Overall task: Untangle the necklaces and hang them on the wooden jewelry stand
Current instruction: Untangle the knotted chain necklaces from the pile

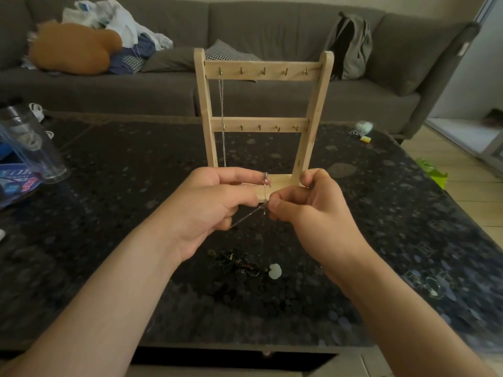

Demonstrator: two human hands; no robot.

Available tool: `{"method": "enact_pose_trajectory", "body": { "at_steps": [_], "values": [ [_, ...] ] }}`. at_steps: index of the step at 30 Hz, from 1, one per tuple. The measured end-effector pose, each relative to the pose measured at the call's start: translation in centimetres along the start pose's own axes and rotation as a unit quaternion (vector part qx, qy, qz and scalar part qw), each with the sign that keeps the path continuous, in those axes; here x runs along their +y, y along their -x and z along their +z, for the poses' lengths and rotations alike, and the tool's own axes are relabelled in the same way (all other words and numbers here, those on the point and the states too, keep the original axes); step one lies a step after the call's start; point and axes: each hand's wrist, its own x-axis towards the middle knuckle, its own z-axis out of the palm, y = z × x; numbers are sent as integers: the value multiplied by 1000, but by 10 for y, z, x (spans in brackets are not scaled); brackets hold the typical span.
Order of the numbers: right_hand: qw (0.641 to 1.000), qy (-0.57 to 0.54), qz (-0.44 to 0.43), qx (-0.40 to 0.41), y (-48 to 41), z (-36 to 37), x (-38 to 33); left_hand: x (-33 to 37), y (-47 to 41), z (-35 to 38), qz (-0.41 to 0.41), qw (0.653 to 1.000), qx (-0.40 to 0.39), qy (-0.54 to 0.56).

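Holding a thin silver chain [265, 191] between them, the two hands are close together, just in front of the wooden jewelry stand [261, 72]. The left hand [212, 202] has its fingers curled, and the chain goes over the tip of its pointing finger. From there the chain runs straight down to the right hand [307, 210], which pinches it between thumb and finger. One more bit of chain goes down and to the left, toward the left palm. The fingertips of both hands almost touch.

The stand sits upright on the dark speckled table [109, 213]. It has two bars with little hooks. One hanging necklace [221, 110] is on the first hook at the left end of the top bar, and it drops down past the lower bar.

Closer to the person, below the hands, a dark tangled pile [236, 261] of necklaces lies on the table. A small white piece [275, 270] lies just beside it on the right.

A clear plastic cup [35, 148] is at the left side of the table. Behind the table is a gray sofa [272, 23] with a brown soft toy [73, 50], some clothes [119, 20] and a gray bag [351, 47] on it.
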Motion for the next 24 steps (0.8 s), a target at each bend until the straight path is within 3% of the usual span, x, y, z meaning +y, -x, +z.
{"method": "enact_pose_trajectory", "body": {
  "at_steps": [15,24],
  "values": [
    [998,-11,68,-2,-3,-4,-2,2,6,-1,84,971,34,-221],
    [994,-51,100,-1,-5,-2,3,5,8,-1,93,954,19,-285]
  ]
}}
